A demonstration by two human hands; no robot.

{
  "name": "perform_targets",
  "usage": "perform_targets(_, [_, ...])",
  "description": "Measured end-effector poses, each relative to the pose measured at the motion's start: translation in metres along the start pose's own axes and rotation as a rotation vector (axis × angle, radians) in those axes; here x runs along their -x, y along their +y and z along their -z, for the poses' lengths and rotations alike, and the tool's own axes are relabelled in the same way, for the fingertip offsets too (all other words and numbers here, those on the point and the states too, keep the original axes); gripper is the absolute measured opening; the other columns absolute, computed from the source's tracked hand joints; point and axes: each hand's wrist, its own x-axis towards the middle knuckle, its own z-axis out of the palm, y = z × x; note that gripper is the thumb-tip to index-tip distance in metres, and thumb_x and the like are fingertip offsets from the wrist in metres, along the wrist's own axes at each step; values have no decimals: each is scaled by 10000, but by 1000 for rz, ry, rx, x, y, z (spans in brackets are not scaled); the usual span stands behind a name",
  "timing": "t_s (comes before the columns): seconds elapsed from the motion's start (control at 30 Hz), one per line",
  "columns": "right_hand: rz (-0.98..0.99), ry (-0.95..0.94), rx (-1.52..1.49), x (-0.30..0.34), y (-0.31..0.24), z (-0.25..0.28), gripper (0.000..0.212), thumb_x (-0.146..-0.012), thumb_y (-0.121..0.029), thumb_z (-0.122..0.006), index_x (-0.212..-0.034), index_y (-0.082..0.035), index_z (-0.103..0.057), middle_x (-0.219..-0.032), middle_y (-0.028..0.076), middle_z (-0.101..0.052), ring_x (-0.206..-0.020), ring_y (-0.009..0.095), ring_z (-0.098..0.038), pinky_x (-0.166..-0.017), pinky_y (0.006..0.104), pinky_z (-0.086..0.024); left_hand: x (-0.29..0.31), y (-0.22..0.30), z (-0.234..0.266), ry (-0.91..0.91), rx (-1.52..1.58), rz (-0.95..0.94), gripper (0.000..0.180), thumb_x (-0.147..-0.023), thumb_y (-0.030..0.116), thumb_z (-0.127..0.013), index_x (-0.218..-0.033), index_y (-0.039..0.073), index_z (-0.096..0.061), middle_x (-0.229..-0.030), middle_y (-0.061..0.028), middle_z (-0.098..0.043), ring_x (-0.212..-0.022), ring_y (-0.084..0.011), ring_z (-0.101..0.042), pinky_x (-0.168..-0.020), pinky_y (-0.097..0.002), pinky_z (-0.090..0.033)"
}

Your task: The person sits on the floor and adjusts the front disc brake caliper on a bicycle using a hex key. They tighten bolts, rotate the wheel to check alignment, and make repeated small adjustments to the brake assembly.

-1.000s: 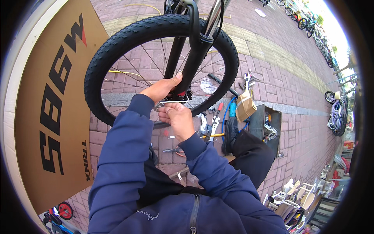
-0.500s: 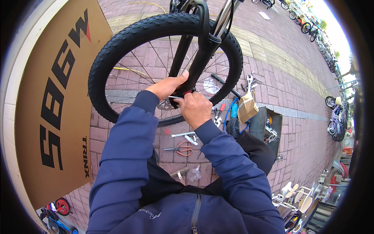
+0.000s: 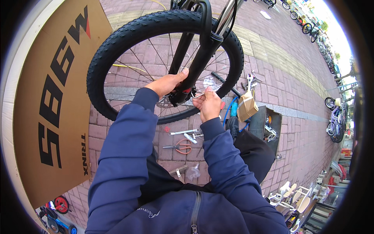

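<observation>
A bicycle's front wheel point(image 3: 99, 58) with a knobby black tyre stands before me, between the legs of its black fork point(image 3: 202, 54). My left hand point(image 3: 165, 85) is closed round the lower fork leg, thumb along it; its other fingers are partly hidden. Below it are a brake disc point(image 3: 165, 102) and a dark brake caliper point(image 3: 180, 96). Just right of the caliper, my right hand point(image 3: 209, 104) pinches a thin, shiny hex key point(image 3: 199, 94), its bent end close to the caliper. Whether that end sits in a bolt is too small to tell.
A large cardboard box point(image 3: 54, 97) stands at left. On the brick paving lie a spanner point(image 3: 184, 132), orange-handled scissors point(image 3: 183, 146) and a plastic bag point(image 3: 193, 172). At right are a metal toolbox point(image 3: 259, 126), a brown paper packet point(image 3: 247, 105) and an adjustable wrench point(image 3: 249, 80).
My right hand has shifted right and turned, from in front of the caliper to beside it; the hex key now shows on the right side. My left hand stays on the fork.
</observation>
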Motion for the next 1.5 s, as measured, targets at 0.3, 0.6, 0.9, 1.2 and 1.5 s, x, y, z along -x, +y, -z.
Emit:
perform_targets(0.3, [1344,15,1543,26,-31,19,451,-749,-409,-803,-1015,-65,-679,-1159,143,-620,-1236,300,-510,-1112,544,-314,2,-3,-4,32,52,-51,741,-1011,670,-392,-1218,18,-676,-1158,-98,-698,-1080,-184,-608,-1000,-338,-402])
perform_targets(0.6, [976,-60,1326,1,34,23,418,-971,-428,-609,-810,-43,-598,-697,121,-627,-662,358,-620,-637,433,-494,0,-5,-8,80,38,-74,798,-987,700,-423,-1196,-27,-675,-1104,-107,-698,-1011,-174,-590,-924,-325,-421])
perform_targets(0.9, [-105,-101,309,25,57,-9,595,-1068,-482,-433,-815,17,-633,-690,143,-681,-732,216,-698,-646,362,-538,6,-1,-6,69,87,-41,741,-1004,667,-430,-1190,-7,-677,-1061,-74,-691,-995,-151,-584,-929,-316,-431])
perform_targets(1.2, [-108,-152,215,33,40,-19,497,-1084,-401,-399,-1001,63,-558,-818,205,-655,-695,299,-708,-616,393,-605,3,0,-3,15,66,-30,658,-1034,608,-417,-1241,30,-655,-1142,-86,-679,-1050,-179,-602,-996,-348,-418])
perform_targets(1.5, [-336,-74,-486,48,21,-46,278,-1062,-229,-425,-1031,14,-556,-929,184,-674,-855,298,-706,-794,446,-614,0,0,-3,-7,94,-47,666,-1035,608,-417,-1300,33,-626,-1231,-93,-650,-1109,-189,-583,-1051,-365,-395])
